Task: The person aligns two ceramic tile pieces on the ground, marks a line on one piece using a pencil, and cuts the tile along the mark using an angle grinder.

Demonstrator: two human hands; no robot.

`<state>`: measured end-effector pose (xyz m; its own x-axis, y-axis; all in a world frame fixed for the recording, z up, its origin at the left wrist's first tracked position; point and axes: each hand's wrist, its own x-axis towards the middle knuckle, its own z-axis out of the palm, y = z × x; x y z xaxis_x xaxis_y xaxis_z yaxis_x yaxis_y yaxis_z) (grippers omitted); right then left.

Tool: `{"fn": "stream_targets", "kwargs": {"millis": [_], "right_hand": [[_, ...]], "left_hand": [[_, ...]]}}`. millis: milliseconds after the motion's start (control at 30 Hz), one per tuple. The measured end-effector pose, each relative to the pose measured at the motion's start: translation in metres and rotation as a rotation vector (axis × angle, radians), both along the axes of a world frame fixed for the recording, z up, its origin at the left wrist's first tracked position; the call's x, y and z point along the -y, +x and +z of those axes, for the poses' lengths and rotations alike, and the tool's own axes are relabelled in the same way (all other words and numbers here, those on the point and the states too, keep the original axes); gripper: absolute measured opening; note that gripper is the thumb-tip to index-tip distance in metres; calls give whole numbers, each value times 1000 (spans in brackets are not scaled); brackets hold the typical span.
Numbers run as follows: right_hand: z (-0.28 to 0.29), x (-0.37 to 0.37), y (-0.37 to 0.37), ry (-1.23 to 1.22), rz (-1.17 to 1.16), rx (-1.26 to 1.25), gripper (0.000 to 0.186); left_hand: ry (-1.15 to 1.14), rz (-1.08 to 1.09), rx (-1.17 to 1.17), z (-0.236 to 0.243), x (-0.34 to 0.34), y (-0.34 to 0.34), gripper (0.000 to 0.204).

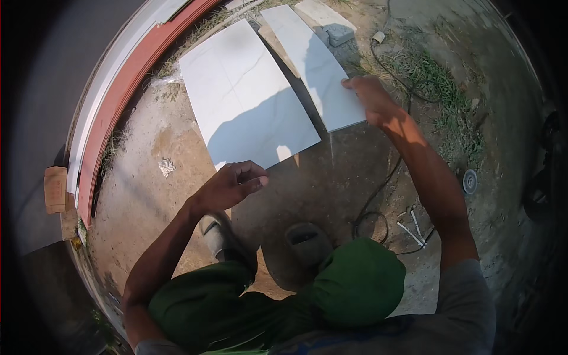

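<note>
Two pieces of white, grey-veined tile lie side by side with a narrow dark gap between them. My right hand grips the right edge of the narrow tile strip, thumb on its upper face and the other fingers partly hidden. To the left lies the wide tile, half covered by a shadow. Just off its near edge is my left hand, its fingers curled in toward the thumb. Whether anything is inside those fingers I cannot make out.
A black cable runs along the right and coils near my feet. Beside it lie thin white strips and a round grey disc. Red boards edge the ground at left. Behind the strip sits a pale block.
</note>
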<state>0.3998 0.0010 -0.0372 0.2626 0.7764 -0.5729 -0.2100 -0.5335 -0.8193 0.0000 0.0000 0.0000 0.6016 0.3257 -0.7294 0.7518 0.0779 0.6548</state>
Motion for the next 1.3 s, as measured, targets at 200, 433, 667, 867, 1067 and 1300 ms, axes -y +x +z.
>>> {"fn": "stream_targets", "kwargs": {"millis": [200, 433, 667, 867, 1067, 1300], "right_hand": [[2, -1, -19, 84, -124, -118, 29], [30, -21, -8, 159, -45, -335, 34], [52, -17, -10, 303, 31, -447, 37], [60, -5, -42, 401, -27, -411, 34], [9, 5, -52, 212, -43, -357, 41], [-132, 21, -33, -114, 3, 1173, 64]], "left_hand": [[-74, 126, 260, 13, 44, 88, 76], [-264, 541, 598, 41, 45, 154, 81], [-105, 793, 633, 54, 18, 173, 71], [11, 1008, 630, 48, 9, 175, 71], [23, 1301, 813, 48, -26, 125, 43], [-54, 1438, 893, 11, -95, 62, 33]]}}
